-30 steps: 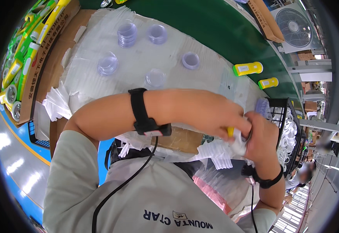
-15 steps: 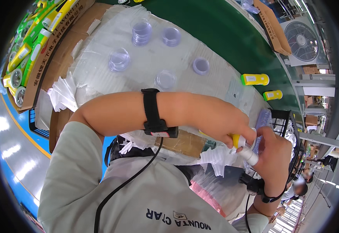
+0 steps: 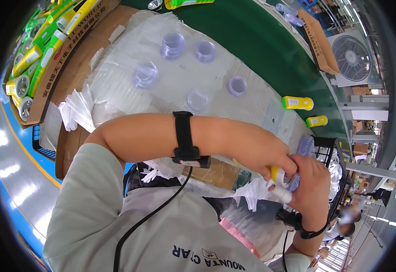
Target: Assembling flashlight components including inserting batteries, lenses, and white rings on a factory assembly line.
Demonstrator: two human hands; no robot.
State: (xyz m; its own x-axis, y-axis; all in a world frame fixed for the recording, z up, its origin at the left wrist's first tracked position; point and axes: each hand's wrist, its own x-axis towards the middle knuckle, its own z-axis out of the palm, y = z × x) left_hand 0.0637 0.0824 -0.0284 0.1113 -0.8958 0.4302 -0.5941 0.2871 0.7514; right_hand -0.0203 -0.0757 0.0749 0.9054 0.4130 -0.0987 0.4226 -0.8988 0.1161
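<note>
My left hand [image 3: 270,156] is closed round a yellow flashlight [image 3: 274,174], its pale round head facing my right hand. Most of the flashlight's body is hidden under the fingers. My right hand [image 3: 313,181], with white wrapping on the thumb, curls round a long stack of clear purplish plastic covers [image 3: 306,146]. Part of that stack shows beneath its fingers, close against the flashlight's head. Across the sheeted worktop stand shorter stacks of round clear covers [image 3: 173,46], with several more such pieces [image 3: 238,86] [image 3: 146,75] around them.
Two yellow-green flashlights [image 3: 298,103] [image 3: 317,121] lie on the green belt [image 3: 252,50] beyond the worktop. At far left a cardboard box [image 3: 66,59] holds several more flashlights. A black wire basket [image 3: 327,147] with white rings stands beside my right hand. A fan [image 3: 351,59] is at far right.
My right hand has shifted slightly left and its fingers have folded further over the stack at the flashlight's head. The whole view has moved a little, showing more of a flashlight at the top edge.
</note>
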